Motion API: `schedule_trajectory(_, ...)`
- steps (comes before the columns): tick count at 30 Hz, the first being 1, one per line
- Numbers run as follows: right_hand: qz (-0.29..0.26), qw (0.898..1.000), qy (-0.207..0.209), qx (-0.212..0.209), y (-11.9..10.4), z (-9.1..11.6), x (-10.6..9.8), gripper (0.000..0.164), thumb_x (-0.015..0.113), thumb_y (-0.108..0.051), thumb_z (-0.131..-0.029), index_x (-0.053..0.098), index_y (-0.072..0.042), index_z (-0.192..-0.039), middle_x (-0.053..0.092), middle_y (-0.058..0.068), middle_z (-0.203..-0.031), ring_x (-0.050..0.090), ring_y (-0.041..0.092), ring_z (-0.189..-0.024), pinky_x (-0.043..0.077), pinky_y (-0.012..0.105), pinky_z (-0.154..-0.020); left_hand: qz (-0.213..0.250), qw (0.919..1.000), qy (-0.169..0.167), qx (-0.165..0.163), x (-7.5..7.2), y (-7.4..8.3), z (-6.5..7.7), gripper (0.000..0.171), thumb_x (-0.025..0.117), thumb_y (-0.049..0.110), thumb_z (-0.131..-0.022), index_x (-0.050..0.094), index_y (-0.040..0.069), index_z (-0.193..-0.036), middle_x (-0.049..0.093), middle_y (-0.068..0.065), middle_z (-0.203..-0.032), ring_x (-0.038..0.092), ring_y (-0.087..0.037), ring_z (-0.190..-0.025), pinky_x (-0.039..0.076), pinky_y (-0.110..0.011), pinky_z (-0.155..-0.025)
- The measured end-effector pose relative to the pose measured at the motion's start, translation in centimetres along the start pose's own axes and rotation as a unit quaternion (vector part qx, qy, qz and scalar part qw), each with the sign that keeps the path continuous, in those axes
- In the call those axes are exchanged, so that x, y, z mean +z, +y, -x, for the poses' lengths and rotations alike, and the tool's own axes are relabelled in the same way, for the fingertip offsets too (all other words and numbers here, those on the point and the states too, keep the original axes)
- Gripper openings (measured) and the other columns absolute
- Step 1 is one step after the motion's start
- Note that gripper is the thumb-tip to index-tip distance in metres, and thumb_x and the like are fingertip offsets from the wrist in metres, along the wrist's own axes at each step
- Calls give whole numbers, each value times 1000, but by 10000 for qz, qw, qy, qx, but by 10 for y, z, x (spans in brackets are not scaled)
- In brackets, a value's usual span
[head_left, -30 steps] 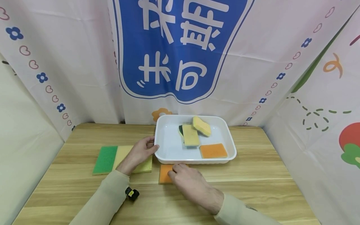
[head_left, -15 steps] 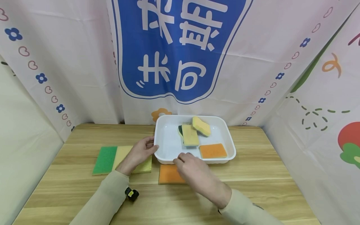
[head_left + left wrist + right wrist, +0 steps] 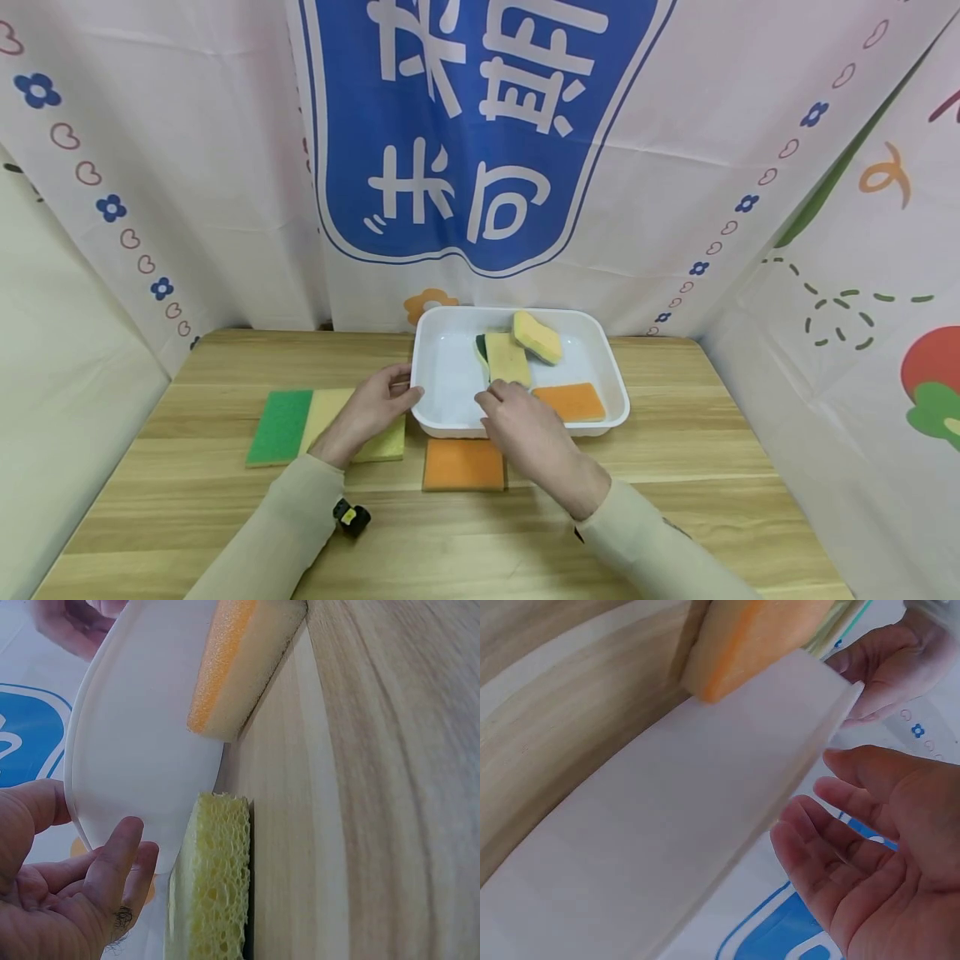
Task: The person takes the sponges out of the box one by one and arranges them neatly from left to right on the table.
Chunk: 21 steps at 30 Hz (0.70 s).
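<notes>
A white plastic tray (image 3: 448, 358) stands on the table. My left hand (image 3: 375, 406) holds its left rim, thumb on one side and fingers on the other, as the left wrist view shows. My right hand (image 3: 534, 435) is over the tray's front rim. In the right wrist view its fingers (image 3: 802, 855) are loosely bent, with nothing between them and the thumb. Inside the tray lie an orange-topped sponge (image 3: 573, 402), a yellow sponge (image 3: 507, 357) over a dark-green-backed one, and a tilted yellow sponge (image 3: 537, 337). Another orange-topped sponge (image 3: 463, 465) lies on the table before the tray.
Left of the tray, a green-topped sponge (image 3: 280, 427) and yellow sponges (image 3: 386, 442) lie side by side, partly behind my left forearm. A printed curtain (image 3: 247, 167) hangs right behind the wooden table (image 3: 660, 500), with more cloth at both sides.
My right hand has left the orange-topped sponge on the table and moved forward over the tray's front rim, so that sponge now shows whole. My left hand has stayed at the tray.
</notes>
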State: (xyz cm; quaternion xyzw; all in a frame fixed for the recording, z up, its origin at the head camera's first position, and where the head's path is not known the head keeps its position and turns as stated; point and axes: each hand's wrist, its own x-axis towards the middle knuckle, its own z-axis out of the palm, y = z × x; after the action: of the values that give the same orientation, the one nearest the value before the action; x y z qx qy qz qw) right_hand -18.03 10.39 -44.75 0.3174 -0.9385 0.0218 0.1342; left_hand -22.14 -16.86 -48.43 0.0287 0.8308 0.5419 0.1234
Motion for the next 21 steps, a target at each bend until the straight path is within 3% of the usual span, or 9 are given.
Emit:
schedule_trajectory(9, -271, 9994, -16, 210, 17, -16, 16, 31, 91, -13, -104, 81, -3, -132, 82, 11, -123, 80, 29, -103, 75, 37, -83, -12, 10000, 0, -15, 0, 1, 0, 65, 66, 18, -120, 43, -11, -174, 54, -38, -174, 62, -53, -159, 62, -57, -126)
schedule_trajectory(21, -383, 9954, -431, 765, 35, -36, 32, 33, 89, -11, -104, 79, -1, -133, 79, 16, -132, 81, 35, -112, 76, 47, -85, -37, 10000, 13, 7, 0, 0, 0, 64, 66, 18, -120, 44, -11, -173, 54, -38, -173, 62, -53, -159, 62, -57, -127)
